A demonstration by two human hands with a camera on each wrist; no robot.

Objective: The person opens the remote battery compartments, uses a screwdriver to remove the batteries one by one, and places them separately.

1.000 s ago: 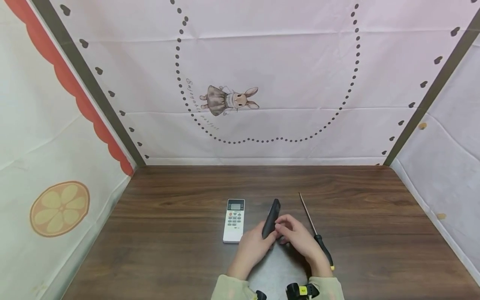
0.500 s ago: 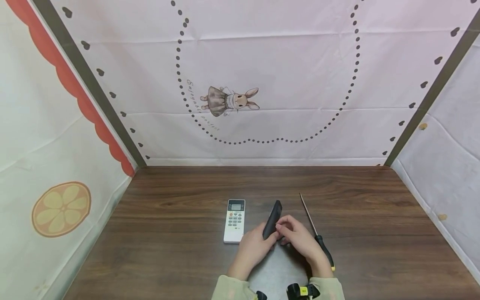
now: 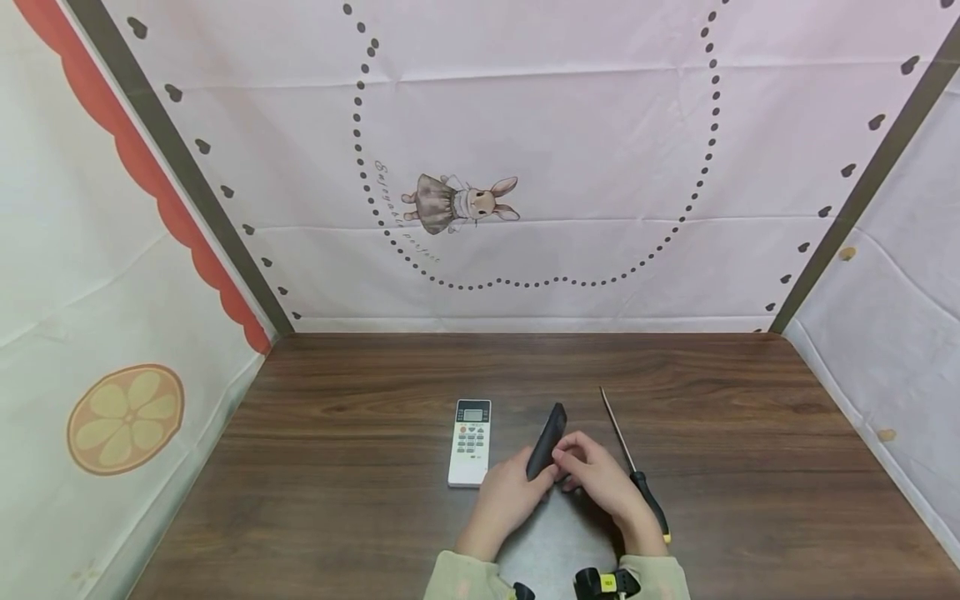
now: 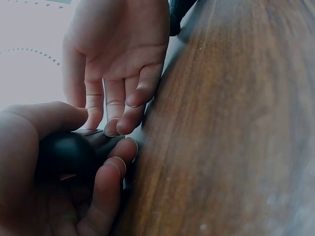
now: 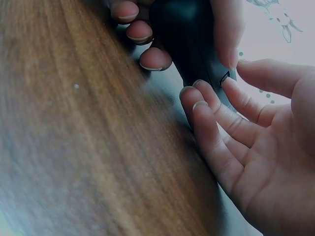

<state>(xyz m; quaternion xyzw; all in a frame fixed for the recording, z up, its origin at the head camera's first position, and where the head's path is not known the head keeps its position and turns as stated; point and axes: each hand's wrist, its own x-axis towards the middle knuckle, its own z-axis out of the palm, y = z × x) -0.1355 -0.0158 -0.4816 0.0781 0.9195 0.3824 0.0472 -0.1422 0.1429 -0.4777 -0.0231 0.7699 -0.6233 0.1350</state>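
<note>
A slim black handheld device (image 3: 546, 442), shaped like a remote control, is tilted up over the table. My left hand (image 3: 507, 498) grips it near its lower end, thumb on the near side and fingers curled underneath. My right hand (image 3: 600, 482) is at the device's right side with its fingers loosely bent. In the right wrist view those fingertips touch the black casing (image 5: 184, 29) beside a small slot (image 5: 224, 78). The left wrist view shows the rounded end of the device (image 4: 66, 151) between the left thumb and fingers; its face is mostly hidden.
A white remote control (image 3: 470, 442) with a small screen lies left of the hands. A screwdriver (image 3: 648, 500) with a black and yellow handle lies to the right, its shaft pointing away. A grey mat (image 3: 555, 533) lies beneath the hands on the wooden table (image 3: 337, 467).
Almost nothing differs. The whole head view shifts very slightly; both hands keep their places on the black device.
</note>
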